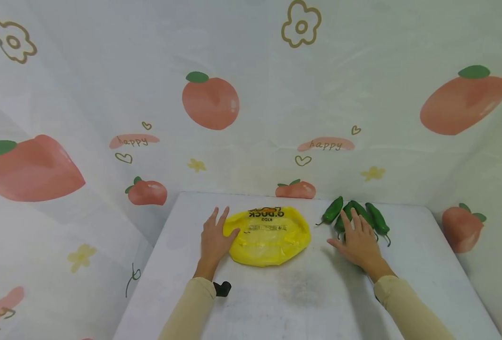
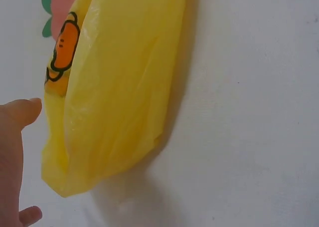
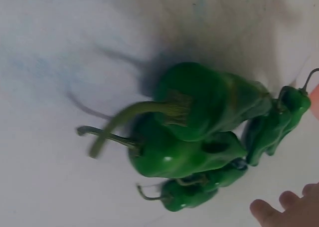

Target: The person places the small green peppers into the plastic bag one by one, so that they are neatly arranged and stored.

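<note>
A yellow plastic bag (image 1: pixel 261 252) lies on the table, its mouth spread in a wide oval, with mirrored black "G.DUCK KIDS" lettering showing. My left hand (image 1: pixel 216 241) is at the bag's left side, fingers extended, its thumb overlapping the rim in the head view. In the left wrist view the yellow bag (image 2: pixel 124 97) stands up in folds beside that hand. To the right, several green peppers (image 1: pixel 333 210) with stems lie in a loose cluster. Over them my right hand (image 1: pixel 359 243) is spread, hiding some; its fingertips show near the green peppers (image 3: pixel 199 102) in the right wrist view.
The white table (image 1: pixel 272 302) backs onto a pale curtain (image 1: pixel 251 165) printed with peaches, flowers and "happy". That curtain also rises along both sides. A black strap piece (image 1: pixel 222 289) sticks out by the left cuff.
</note>
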Demonstrator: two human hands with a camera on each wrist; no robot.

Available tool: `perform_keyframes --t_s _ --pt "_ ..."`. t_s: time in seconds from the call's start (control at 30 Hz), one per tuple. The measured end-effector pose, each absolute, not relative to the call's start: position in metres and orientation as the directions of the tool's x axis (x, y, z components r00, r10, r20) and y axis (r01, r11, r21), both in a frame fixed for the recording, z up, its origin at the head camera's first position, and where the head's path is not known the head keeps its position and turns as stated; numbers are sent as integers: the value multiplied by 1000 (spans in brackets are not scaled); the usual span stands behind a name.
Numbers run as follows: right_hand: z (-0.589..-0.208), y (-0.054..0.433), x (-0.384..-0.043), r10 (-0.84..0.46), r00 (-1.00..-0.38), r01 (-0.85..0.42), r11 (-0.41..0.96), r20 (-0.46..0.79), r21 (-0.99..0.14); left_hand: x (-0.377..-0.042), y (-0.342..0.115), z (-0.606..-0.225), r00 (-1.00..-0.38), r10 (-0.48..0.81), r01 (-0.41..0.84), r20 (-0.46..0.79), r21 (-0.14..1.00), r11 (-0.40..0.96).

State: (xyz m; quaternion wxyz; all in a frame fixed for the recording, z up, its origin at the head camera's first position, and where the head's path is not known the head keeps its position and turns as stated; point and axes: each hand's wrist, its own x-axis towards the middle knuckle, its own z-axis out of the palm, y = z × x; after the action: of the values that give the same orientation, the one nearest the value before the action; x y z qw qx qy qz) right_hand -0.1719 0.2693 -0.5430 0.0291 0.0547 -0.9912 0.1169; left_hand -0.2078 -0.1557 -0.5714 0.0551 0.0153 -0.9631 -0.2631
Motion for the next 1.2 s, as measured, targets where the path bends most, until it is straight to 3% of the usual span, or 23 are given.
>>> perform_keyframes --t_s 0.2,0.47,0.97,1.2 --pt "-549 280 -165 -55 -996 -72 964 73 -257 -206 -161 -579 -991 -84 -5 106 591 806" --pt "-558 290 -160 -15 -993 -42 973 119 -227 -204 -168 -593 -988 -137 -33 68 779 626" --pt "-572 297 -143 -22 -968 -93 956 250 -278 -200 -178 -610 -984 -175 -49 44 866 497" --pt "-572 295 -136 22 -989 -29 943 148 -332 -198 -181 -614 -988 -152 -65 -1 904 422"
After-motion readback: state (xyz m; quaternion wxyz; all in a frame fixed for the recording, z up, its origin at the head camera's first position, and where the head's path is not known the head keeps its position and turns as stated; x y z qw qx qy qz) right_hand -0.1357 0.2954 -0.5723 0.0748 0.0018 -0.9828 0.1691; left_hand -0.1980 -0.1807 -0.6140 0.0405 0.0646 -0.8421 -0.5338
